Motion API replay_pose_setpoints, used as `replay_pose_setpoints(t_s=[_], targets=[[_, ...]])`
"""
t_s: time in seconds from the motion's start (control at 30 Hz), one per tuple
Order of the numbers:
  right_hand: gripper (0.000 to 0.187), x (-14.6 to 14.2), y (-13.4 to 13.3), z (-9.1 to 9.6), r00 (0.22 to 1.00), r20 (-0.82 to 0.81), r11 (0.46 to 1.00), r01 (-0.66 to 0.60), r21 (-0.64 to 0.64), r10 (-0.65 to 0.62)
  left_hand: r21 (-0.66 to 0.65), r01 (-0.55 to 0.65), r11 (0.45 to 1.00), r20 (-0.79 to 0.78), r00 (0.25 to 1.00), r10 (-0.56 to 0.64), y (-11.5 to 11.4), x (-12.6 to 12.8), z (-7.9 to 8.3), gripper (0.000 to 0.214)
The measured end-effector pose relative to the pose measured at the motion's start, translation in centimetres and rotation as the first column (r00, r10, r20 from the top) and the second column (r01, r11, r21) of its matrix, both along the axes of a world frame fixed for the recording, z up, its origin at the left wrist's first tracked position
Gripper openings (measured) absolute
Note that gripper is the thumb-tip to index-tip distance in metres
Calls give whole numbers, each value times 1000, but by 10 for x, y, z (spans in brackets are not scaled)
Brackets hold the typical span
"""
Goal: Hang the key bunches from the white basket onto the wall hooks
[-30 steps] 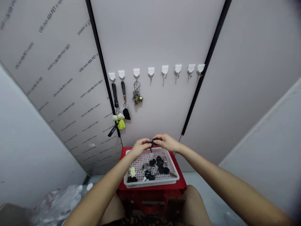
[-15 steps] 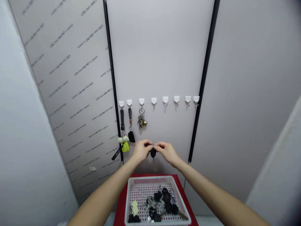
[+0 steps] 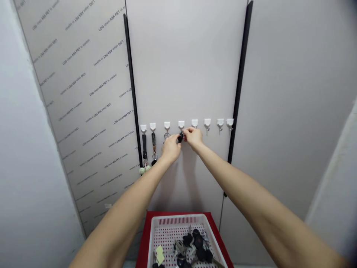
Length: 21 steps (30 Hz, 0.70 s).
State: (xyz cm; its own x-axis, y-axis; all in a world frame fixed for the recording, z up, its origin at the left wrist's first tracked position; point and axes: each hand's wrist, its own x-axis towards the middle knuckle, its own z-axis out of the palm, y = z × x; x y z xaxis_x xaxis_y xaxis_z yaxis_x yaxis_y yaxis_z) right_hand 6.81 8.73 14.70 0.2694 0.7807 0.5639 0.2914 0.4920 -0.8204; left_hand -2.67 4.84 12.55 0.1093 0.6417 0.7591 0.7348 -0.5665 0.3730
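Observation:
Just below the fourth white hook [image 3: 181, 124] from the left, both hands meet at a small bunch of keys with black heads [image 3: 180, 137]. My left hand [image 3: 171, 147] is closed on the black key head from the left. Thumb and fingers of my right hand [image 3: 193, 137] pinch the bunch near its top, where the ring is mostly hidden. The bunch is at the hook's metal prong; I cannot tell whether it touches. Left of my hands, a key ring [image 3: 167, 136] hangs on the third hook, its keys largely covered by my left hand.
A black strap [image 3: 144, 147] and a braided key strap [image 3: 153, 141] hang on the two leftmost hooks. More white hooks [image 3: 207, 122] run to the right. Below, a white plastic basket [image 3: 181, 219] with several keys stands on a red surface [image 3: 143, 238].
Both hands have moved up from above the basket to the fourth hook, carrying the keys. The view has shifted slightly.

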Motion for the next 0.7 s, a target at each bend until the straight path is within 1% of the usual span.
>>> replay_pose_setpoints(t_s=[0.1,0.2,0.27,0.33,0.4,0.43,0.47,0.5,0.53,0.6,0.67,0.7], targets=[[17,-1,6,-1,999,23,999,32,-36,-32,-70,-56,996,-38,998,53,5,1,1,34],[17,2,8,-7,998,52,997,33,-72,-29,-94,-57,994,-58,997,52,2,0,-7,34],[18,6,5,-13,992,104,997,69,-24,-67,-78,-34,996,-47,998,31,-3,-3,-19,35],[21,11,2,-19,974,180,986,122,110,-140,-59,-1,998,-38,999,-1,-10,-6,-36,35],[24,14,0,-21,943,267,957,130,259,-200,-88,30,996,-48,998,-34,-16,-9,-56,34],[24,14,1,-21,926,310,944,117,309,-217,-128,39,991,-57,997,-47,-19,-11,-68,34],[24,15,3,-20,909,352,937,100,334,-222,-185,41,982,-64,997,-53,-22,-13,-81,33],[24,15,7,-18,895,387,939,87,332,-220,-256,39,966,-72,996,-60,-26,-15,-94,33],[23,15,12,-17,884,416,946,83,312,-214,-332,39,942,-86,994,-71,-30,-17,-109,33],[23,17,24,-15,869,454,960,77,269,-197,-478,42,878,-140,983,-123,-39,-21,-141,32],[24,19,30,-20,863,468,959,60,278,-189,-592,45,804,-214,954,-211,-51,-24,-175,33],[25,21,28,-26,863,466,952,49,301,-192,-636,43,771,-245,936,-254,-58,-25,-191,34]])
